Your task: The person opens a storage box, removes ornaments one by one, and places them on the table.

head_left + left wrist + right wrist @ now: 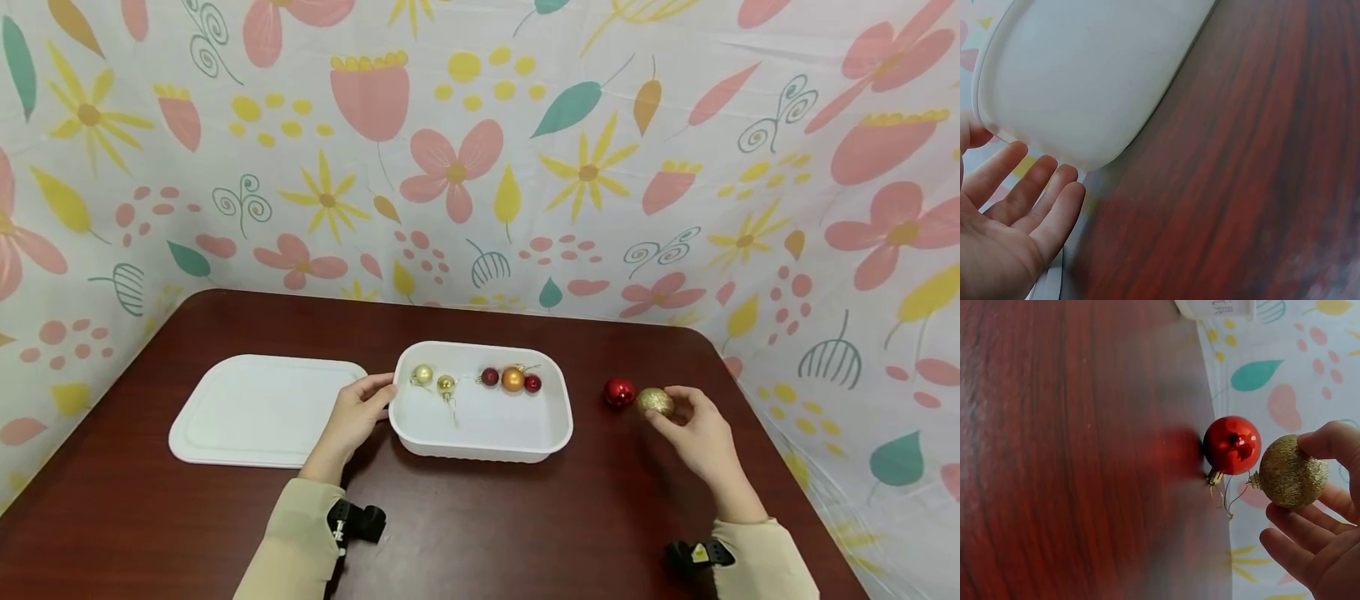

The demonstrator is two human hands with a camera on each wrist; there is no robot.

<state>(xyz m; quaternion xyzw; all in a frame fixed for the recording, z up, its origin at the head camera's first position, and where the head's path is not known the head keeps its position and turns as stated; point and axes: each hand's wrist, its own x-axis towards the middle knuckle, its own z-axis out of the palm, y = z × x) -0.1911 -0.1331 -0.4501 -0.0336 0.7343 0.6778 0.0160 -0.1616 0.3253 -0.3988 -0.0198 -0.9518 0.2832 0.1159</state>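
A white rectangular tub (480, 433) stands mid-table with several small baubles inside: gold ones (423, 374), two dark red (490, 377) and an orange one (513, 379). My left hand (358, 412) rests against the tub's left rim with relaxed fingers (1022, 200); the tub wall (1085, 75) fills the left wrist view. My right hand (693, 421) pinches a gold glitter bauble (656, 402) (1289, 472) between thumb and fingers. A shiny red bauble (619, 392) (1232, 445) lies on the table just left of it.
A white flat lid (258, 408) lies left of the tub on the dark brown table (480, 533). Floral cloth (480, 150) walls the back and both sides. The table's right edge runs close to my right hand.
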